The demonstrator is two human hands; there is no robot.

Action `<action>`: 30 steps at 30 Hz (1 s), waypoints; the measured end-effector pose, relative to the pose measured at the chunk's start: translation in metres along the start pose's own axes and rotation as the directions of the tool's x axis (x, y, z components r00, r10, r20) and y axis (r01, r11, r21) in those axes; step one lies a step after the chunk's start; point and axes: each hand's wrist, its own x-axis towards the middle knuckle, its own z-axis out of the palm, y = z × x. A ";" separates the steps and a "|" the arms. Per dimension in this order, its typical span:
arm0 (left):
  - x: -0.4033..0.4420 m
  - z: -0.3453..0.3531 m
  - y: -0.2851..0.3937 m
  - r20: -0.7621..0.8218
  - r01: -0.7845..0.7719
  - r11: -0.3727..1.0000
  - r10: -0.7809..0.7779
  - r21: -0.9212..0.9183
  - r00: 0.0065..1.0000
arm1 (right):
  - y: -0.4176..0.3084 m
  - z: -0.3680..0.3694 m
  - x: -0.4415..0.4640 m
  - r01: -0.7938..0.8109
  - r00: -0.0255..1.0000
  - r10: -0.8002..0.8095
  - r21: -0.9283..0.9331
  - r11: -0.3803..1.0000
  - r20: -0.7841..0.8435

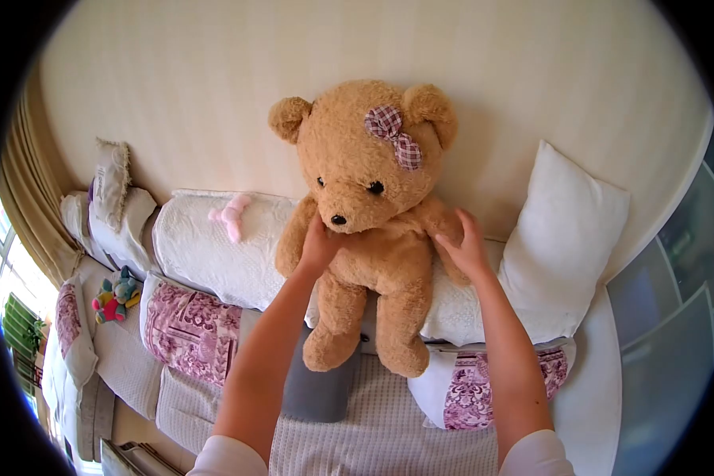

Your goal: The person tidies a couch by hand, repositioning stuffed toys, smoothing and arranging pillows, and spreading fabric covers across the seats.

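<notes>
A large tan teddy bear [381,254] with a plaid bow by one ear sits upright on the top of the sofa back, leaning on the wall. My left hand [324,244] holds it under the chin, by the shoulder on the left; its fingertips are partly hidden by the fur. On the other side, my right hand [464,247] is curled around the bear's upper arm, thumb in front. Both of the bear's feet hang down over the front of the sofa back.
A white pillow [563,246] leans at the right. Patterned cushions [192,325] and a grey cushion [317,381] rest on the sofa seat [373,436]. A pink toy [232,216] lies on the white cover [190,246]; a colourful toy [116,297] sits further left. A curtain [32,174] hangs far left.
</notes>
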 end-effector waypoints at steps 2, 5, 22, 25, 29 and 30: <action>0.018 -0.016 -0.035 -0.076 -0.225 0.965 0.236 0.135 0.969 | 0.007 -0.007 -0.014 0.005 1.000 -0.007 -0.055 0.998 -0.031; -0.006 -0.021 0.011 -0.354 0.065 0.730 0.249 0.680 0.902 | 0.008 -0.014 -0.033 0.002 1.000 -0.002 -0.110 0.994 -0.003; -0.032 -0.057 -0.030 0.096 0.209 0.945 -0.191 -0.252 0.977 | -0.028 0.033 -0.037 -0.284 0.951 0.282 -0.004 0.959 0.125; -0.029 -0.045 -0.032 0.115 0.173 0.929 -0.143 -0.326 0.983 | -0.066 0.050 -0.040 -0.262 0.921 0.350 -0.391 0.882 0.172; -0.034 -0.023 -0.014 0.082 0.086 0.964 -0.067 -0.250 0.994 | -0.046 0.066 -0.041 -0.399 0.897 0.424 -0.181 0.899 0.129; -0.037 -0.013 -0.001 0.083 0.086 0.965 -0.068 -0.248 0.994 | -0.049 0.071 -0.043 -0.411 0.898 0.422 -0.105 0.906 0.124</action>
